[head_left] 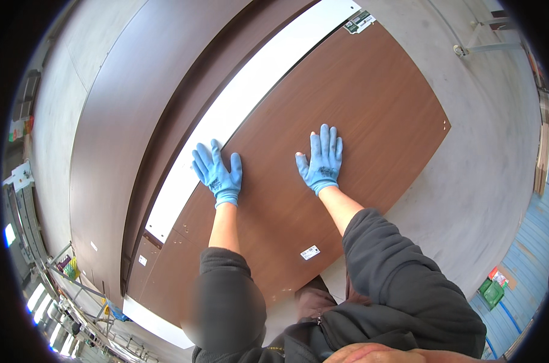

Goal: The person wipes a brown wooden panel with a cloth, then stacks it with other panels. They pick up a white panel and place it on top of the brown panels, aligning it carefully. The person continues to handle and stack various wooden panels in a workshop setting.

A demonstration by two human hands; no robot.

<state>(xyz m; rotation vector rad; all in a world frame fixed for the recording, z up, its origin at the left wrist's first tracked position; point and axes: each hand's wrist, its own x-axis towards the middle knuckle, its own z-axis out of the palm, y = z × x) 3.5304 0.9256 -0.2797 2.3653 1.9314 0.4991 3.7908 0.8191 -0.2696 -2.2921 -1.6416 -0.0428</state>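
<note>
A large brown wood-look panel (347,91) lies flat in front of me, with a long white strip (256,91) along its left side. My left hand (219,174), in a blue work glove, rests with spread fingers across the line between strip and panel. On the middle of the brown surface lies my right hand (323,162), gloved alike, palm down and fingers stretched out. Tips of its thumb and one finger show bare through the glove. Neither hand holds anything. Nearer to me, a small white label (309,252) is stuck on the panel.
Left of the strip stands another long dark brown panel (129,121). A printed label (360,23) sits at the far corner. Grey floor lies to the right, with a metal frame (462,51) at the far right and a green object (492,293) by blue flooring.
</note>
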